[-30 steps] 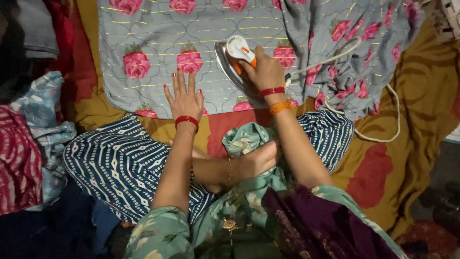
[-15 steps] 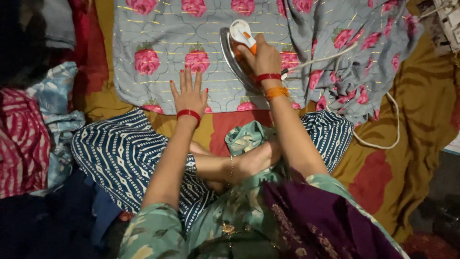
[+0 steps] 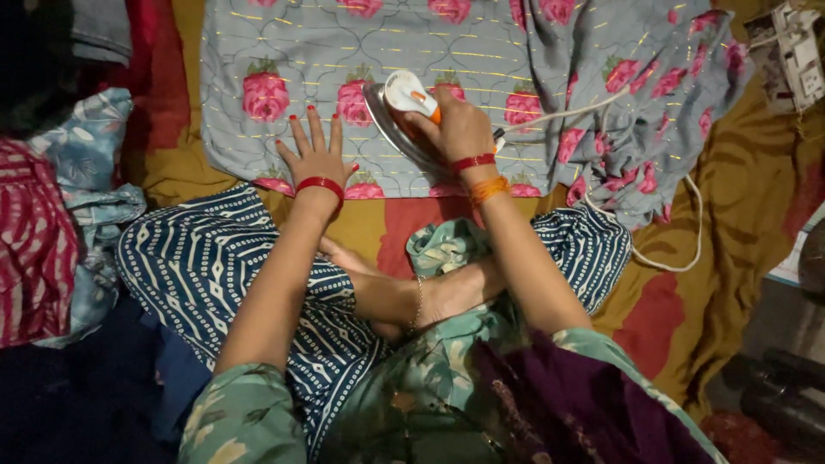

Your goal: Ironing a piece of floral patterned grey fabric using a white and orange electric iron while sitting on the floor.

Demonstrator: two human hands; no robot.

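A grey cloth with pink roses [image 3: 344, 60] lies spread flat in front of me. My right hand [image 3: 460, 129] grips the handle of a white and orange clothes iron [image 3: 400, 107], which rests tilted on the cloth near its front edge. My left hand [image 3: 314, 155] is pressed flat on the cloth just left of the iron, fingers spread. Both wrists carry red bangles. The iron's white cord [image 3: 653, 249] trails off to the right.
A yellow and red sheet [image 3: 748, 198] covers the floor under the cloth. Piled clothes [image 3: 51, 223] lie at the left. A white socket board [image 3: 795, 56] sits at the top right. My crossed legs in blue patterned trousers [image 3: 198, 266] fill the foreground.
The iron and my right hand have slid slightly left and nearer along the cloth. My left hand stays flat on the cloth beside it.
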